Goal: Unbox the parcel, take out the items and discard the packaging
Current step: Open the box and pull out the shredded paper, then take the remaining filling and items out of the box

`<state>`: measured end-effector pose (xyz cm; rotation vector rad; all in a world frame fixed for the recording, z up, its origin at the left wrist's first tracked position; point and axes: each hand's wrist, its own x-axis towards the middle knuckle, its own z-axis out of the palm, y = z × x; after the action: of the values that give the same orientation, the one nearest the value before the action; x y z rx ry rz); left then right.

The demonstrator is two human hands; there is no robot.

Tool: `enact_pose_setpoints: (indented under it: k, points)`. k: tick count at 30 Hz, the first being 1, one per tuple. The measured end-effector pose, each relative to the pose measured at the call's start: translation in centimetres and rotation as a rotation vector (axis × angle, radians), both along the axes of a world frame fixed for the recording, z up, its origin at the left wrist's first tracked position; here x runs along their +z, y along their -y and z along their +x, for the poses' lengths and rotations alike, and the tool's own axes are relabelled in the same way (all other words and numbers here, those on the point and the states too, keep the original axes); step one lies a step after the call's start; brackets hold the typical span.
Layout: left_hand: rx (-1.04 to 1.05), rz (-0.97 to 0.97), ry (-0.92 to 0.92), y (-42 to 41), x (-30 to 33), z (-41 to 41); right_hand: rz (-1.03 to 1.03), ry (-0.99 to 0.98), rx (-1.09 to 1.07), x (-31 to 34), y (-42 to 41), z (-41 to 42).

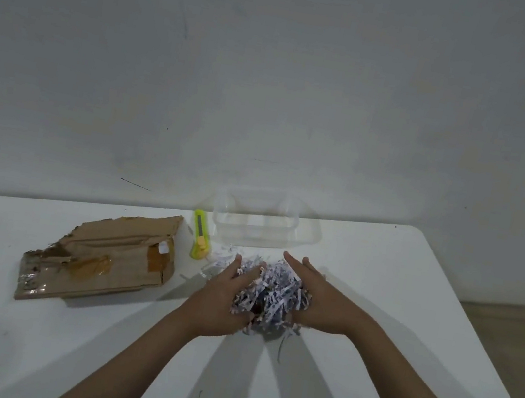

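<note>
A heap of shredded paper filling (271,290) sits in the middle of the white table (412,293). My left hand (220,299) cups its left side and my right hand (318,295) presses against its right side, so both hold the heap between them. A few loose shreds (222,251) lie on the table behind it. The torn, flattened cardboard parcel box (102,255), with brown tape on it, lies to the left. A clear plastic container (265,223) stands at the back, behind the heap.
A yellow-green utility knife (201,235) lies between the box and the container. A grey wall rises right behind the table. The table's right edge and corner are near, with brown floor (510,330) beyond.
</note>
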<state>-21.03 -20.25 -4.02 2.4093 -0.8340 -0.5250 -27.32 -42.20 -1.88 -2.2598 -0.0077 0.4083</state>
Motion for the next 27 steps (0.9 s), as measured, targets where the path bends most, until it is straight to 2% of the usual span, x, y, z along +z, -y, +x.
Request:
enact_pose_setpoints:
  k: [5, 11, 15, 19, 23, 27]
  points:
    - [0.055, -0.098, 0.087, -0.1, 2.6, -1.0, -0.026, 0.088, -0.118, 2.5, -0.5, -0.2]
    - [0.201, -0.276, 0.407, -0.4, 3.8, -1.3, -0.162, 0.257, -0.271, 3.7, -2.8, 0.4]
    - [0.154, -0.356, 0.586, -1.7, 3.4, 0.1, -0.088, 0.414, -0.4, 3.6, -4.4, 1.0]
    - [0.124, -0.367, 0.596, -2.4, 3.4, 1.4, -0.02, 0.448, -0.479, 3.6, -5.8, 2.0]
    - [0.055, -0.294, 0.621, -3.1, 3.6, 2.8, -0.026, 0.49, -0.507, 3.9, -7.9, 3.1]
    - [0.144, -0.321, 0.678, -6.1, 4.2, 4.3, -0.026, 0.512, -0.514, 3.6, -10.8, 4.4]
